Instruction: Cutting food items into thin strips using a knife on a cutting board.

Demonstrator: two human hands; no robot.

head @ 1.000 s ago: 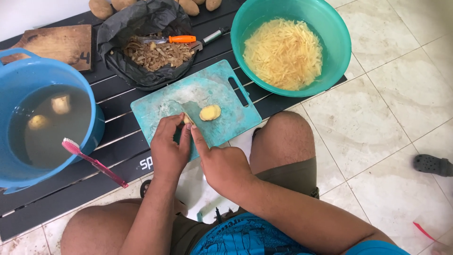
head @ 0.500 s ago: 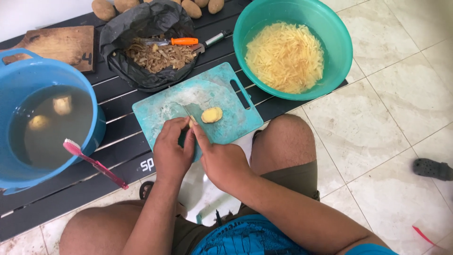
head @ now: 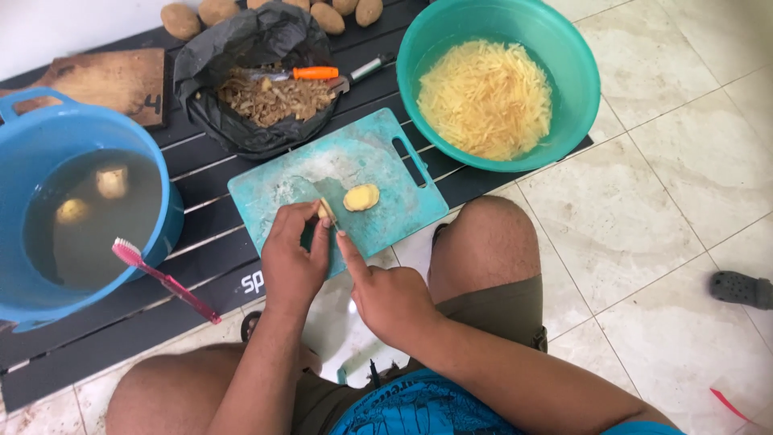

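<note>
Left hand (head: 291,262) pinching potato piece (head: 326,211), right hand (head: 386,294) gripping mostly hidden knife, cutting board (head: 386,173) beneath.

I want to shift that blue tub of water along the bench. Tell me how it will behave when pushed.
The blue tub holds murky water nearly to its rim, so it is probably heavy and may slosh if shoved fast. The peeled potatoes in it would likely drift. The pink toothbrush leaning on its rim looks loosely propped and could slip off.
</note>
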